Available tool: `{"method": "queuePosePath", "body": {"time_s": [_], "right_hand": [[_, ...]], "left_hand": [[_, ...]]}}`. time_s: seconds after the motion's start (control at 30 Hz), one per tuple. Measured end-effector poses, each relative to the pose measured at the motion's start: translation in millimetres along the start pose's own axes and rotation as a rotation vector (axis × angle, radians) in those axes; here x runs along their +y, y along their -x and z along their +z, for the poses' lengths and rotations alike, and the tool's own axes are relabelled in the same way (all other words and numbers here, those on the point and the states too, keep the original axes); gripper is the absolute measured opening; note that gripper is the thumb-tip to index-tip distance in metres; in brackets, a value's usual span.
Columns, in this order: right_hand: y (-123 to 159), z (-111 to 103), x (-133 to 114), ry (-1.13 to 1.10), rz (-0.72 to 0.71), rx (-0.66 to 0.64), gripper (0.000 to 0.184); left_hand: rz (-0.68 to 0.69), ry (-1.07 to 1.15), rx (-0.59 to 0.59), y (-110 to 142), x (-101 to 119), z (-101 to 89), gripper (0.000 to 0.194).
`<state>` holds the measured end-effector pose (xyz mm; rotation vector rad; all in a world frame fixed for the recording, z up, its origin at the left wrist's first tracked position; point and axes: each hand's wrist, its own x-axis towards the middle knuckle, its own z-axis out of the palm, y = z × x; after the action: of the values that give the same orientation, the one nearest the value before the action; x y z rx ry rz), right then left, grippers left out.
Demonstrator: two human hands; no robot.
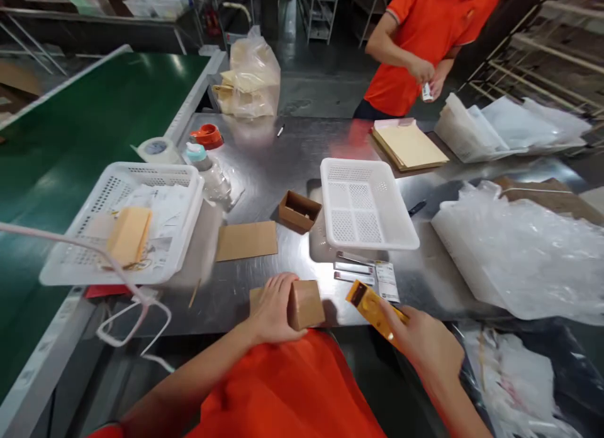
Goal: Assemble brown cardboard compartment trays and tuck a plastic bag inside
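Nearest, at the bottom centre of the frame, the left hand [276, 309] lies over a small brown cardboard box [306, 304] at the near edge of the steel table [292, 155], fingers curled round the box's left side and top so that it is gripped. Just to the right, the right hand [425, 343] is closed around the lower end of a flat yellow-orange packet [370, 306], whose dark-tipped upper end juts up and left, close beside the box but apart from it. Right behind the packet, a few narrow silvery strips [353, 268] and a small printed label [387, 280] lie flat on the table. Left of centre sits a flat sheet of brown cardboard [246, 240], and just beyond it a small open brown carton [299, 210]. Next to that carton, at the middle of the frame, stands an empty white perforated basket [365, 202]. At the left edge another white basket [123, 221] holds papers and a tan block, with a pale cable [94, 252] looping across its front. Clear plastic bags [519, 255] are piled at the right. Farther back on the left are a plastic bottle with a teal cap [202, 164], a roll of tape [158, 150] and an orange tape dispenser [207, 136]; a stack of manila envelopes [408, 145] lies toward the upper right. At the top, a person in an orange shirt [425, 35] stands across the table holding something small in both hands, and a green conveyor belt [80, 123] runs along the upper left.
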<state>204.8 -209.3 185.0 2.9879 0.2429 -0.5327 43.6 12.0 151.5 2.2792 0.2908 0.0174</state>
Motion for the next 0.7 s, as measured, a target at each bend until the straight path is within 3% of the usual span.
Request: {"method": "queuePosePath", "body": {"time_s": [0.07, 0.2, 0.27, 0.33, 0.43, 0.53, 0.63, 0.7], "right_hand": [[20, 10, 11, -0.161, 0.016, 0.048, 0.057], [53, 61, -11, -0.656, -0.186, -0.043, 0.046], [56, 84, -12, -0.748, -0.168, -0.045, 0.046], [47, 98, 8, -0.704, -0.097, 0.013, 0.049], [10, 105, 66, -0.477, 0.027, 0.133, 0.057], [-48, 108, 122, -0.204, 0.149, 0.207, 0.058], [-105, 119, 154, -0.091, 0.154, 0.240, 0.055], [-132, 127, 161, -0.100, 0.147, 0.263, 0.050]], "left_hand": [[-0.025, -0.044, -0.039, -9, -6, 14.6, 0.087], [0.116, -0.059, -0.062, -18, 8, 45.8, 0.091], [0.201, -0.005, -0.053, -12, 14, 51.2, 0.092], [0.242, 0.063, -0.016, -3, 5, 49.9, 0.099], [0.077, 0.168, 0.128, 11, -34, 45.5, 0.115], [-0.194, 0.196, 0.159, 26, -87, 46.6, 0.106], [-0.352, 0.176, 0.110, 45, -130, 53.4, 0.097], [-0.403, 0.134, 0.090, 55, -147, 58.7, 0.095]]}}
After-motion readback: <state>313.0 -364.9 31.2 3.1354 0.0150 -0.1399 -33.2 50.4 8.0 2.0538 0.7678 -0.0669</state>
